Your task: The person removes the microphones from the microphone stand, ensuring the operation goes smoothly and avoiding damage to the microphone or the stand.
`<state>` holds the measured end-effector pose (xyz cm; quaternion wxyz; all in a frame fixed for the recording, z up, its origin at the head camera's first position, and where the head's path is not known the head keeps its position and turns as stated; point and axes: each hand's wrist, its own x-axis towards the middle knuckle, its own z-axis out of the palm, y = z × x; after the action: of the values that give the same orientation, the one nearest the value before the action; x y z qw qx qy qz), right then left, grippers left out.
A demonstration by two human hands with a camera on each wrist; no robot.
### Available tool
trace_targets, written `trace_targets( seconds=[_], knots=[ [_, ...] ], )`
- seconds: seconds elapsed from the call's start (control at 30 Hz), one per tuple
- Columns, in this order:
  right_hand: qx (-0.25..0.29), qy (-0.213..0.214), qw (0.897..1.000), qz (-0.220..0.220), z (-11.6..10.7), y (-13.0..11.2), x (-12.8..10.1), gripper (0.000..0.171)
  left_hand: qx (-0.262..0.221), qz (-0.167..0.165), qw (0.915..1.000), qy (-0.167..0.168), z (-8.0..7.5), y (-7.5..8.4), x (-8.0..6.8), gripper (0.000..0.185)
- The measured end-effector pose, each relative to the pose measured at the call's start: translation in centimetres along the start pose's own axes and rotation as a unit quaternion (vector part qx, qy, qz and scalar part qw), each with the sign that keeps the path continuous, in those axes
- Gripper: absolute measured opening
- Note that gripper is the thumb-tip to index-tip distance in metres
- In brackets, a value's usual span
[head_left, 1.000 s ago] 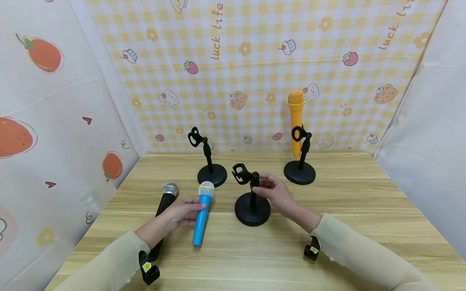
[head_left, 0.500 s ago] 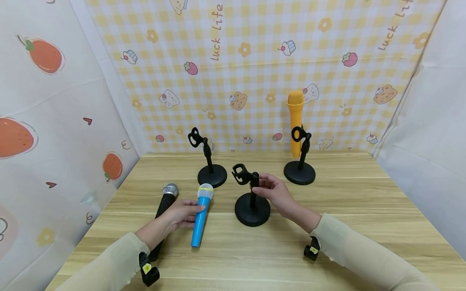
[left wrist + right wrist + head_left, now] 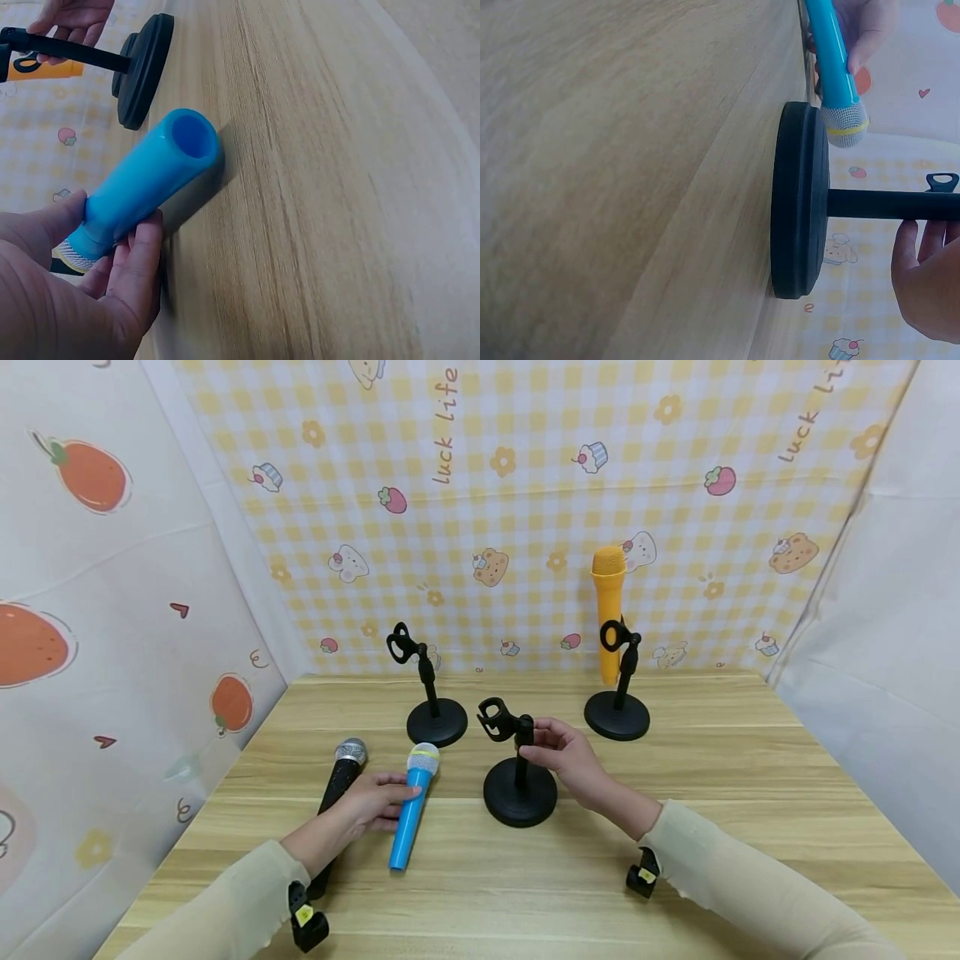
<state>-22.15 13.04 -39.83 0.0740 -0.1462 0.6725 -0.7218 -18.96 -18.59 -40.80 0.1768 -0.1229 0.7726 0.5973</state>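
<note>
Head view: orange microphone in far stand's clip.

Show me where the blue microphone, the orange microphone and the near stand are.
blue microphone (image 3: 408, 822): head view, middle of its handle.
orange microphone (image 3: 608, 602): head view, upper handle.
near stand (image 3: 520, 792): head view, its round base.

An orange microphone stands in a far stand; a black microphone lies on the table.
</note>
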Motion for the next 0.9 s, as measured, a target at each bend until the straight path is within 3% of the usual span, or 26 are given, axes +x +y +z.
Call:
trace_targets(
  seconds=[0.9],
  knots=[
    [0.001, 0.003, 1.0, 0.001, 0.0, -0.08, -0.14, 0.034, 0.0, 0.008, 0.9994, 0.032, 0.5, -0.04, 0.16, 0.046]
  ],
)
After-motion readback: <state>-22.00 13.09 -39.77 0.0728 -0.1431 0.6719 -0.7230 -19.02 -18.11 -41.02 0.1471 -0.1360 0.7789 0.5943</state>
